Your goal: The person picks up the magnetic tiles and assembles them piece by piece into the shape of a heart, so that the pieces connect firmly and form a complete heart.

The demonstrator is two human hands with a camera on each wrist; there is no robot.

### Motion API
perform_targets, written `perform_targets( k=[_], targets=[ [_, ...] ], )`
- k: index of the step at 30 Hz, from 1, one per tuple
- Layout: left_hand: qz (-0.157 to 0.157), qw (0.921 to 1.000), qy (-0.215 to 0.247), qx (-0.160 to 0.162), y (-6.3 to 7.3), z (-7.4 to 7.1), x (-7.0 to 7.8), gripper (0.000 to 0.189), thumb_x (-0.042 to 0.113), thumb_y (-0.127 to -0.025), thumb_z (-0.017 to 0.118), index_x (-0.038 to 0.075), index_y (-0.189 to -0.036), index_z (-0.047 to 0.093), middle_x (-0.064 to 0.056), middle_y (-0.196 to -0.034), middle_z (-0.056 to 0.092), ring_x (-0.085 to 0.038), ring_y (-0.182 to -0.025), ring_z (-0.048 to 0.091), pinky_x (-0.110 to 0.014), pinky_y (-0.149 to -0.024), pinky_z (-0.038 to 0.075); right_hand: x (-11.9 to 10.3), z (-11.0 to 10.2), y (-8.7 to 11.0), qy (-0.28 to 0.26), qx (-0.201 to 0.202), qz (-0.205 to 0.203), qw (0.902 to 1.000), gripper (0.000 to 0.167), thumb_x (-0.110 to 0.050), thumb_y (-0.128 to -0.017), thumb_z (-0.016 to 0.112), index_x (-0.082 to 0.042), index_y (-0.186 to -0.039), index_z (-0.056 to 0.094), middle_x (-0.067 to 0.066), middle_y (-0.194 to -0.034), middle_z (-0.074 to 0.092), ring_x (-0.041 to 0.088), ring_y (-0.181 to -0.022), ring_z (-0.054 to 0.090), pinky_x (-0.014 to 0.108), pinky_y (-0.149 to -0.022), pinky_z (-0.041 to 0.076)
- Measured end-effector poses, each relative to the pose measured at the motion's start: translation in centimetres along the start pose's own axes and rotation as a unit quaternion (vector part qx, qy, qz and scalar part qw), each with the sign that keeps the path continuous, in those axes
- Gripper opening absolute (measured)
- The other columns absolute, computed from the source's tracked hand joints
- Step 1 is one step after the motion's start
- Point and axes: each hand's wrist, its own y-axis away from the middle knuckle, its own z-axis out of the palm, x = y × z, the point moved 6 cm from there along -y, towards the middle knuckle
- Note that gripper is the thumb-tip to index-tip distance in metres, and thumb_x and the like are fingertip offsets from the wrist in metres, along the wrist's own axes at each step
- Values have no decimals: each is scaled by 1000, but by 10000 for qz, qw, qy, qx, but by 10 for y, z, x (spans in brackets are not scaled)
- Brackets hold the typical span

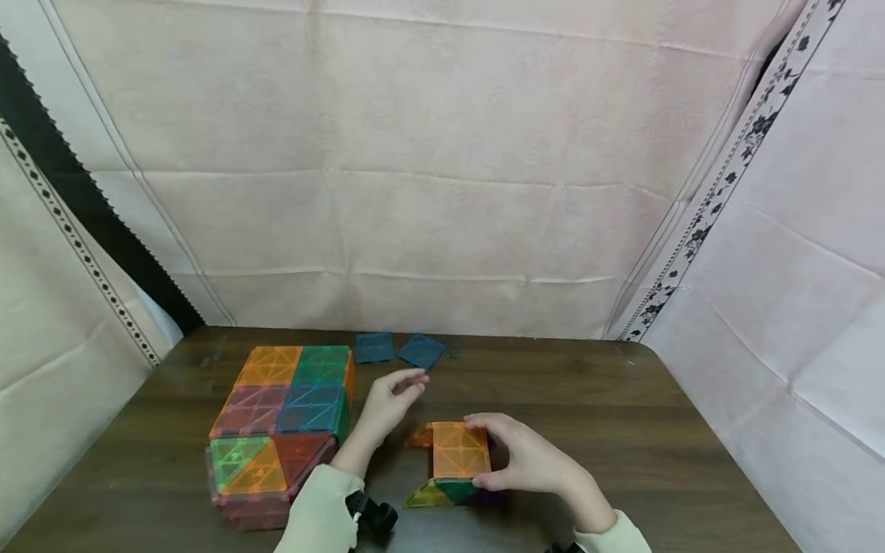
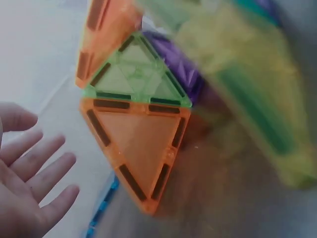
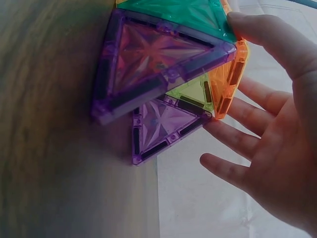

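Observation:
My right hand (image 1: 532,461) holds a small house-like build of magnetic tiles by its right side, thumb at the near end and fingers at the far end. On its top lies an orange square tile (image 1: 459,452). Green, yellow and purple triangles stick out at the near end; a purple triangle (image 3: 171,74) is large in the right wrist view. An orange triangle (image 2: 143,144) and a light green triangle (image 2: 136,74) show at the far end. My left hand (image 1: 387,411) is off the build, fingers extended, holding nothing, just short of two blue square tiles (image 1: 420,351).
A large box-shaped build (image 1: 252,411) of coloured magnetic tiles stands left of my left forearm. Another blue tile (image 1: 374,347) lies near the back edge of the wooden table (image 1: 588,392). Pale cloth (image 1: 449,192) hangs behind and at both sides.

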Motion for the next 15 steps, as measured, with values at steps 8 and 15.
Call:
perform_targets(
  k=[8, 15],
  targets=[
    [-471, 9963, -673, -267, -46, 10, -23, 49, 19, -99, 55, 3, -143, 44, -17, -142, 49, -37, -131, 43, -53, -104, 38, 2, 2, 2, -153, 35, -91, 9998, 66, -37, -84, 74, -12, -138, 48, 3, -143, 49, 23, -129, 47, 44, -104, 41],
    [-592, 9818, -1666, -688, -64, 13, -36, 61, 28, -97, 58, 10, -150, 34, -17, -151, 37, -40, -137, 34, -59, -106, 31, 4, 5, 1, -328, 42, -104, 9994, 64, -36, -85, 73, -12, -138, 48, 3, -144, 48, 24, -130, 45, 44, -105, 40]
  ],
)
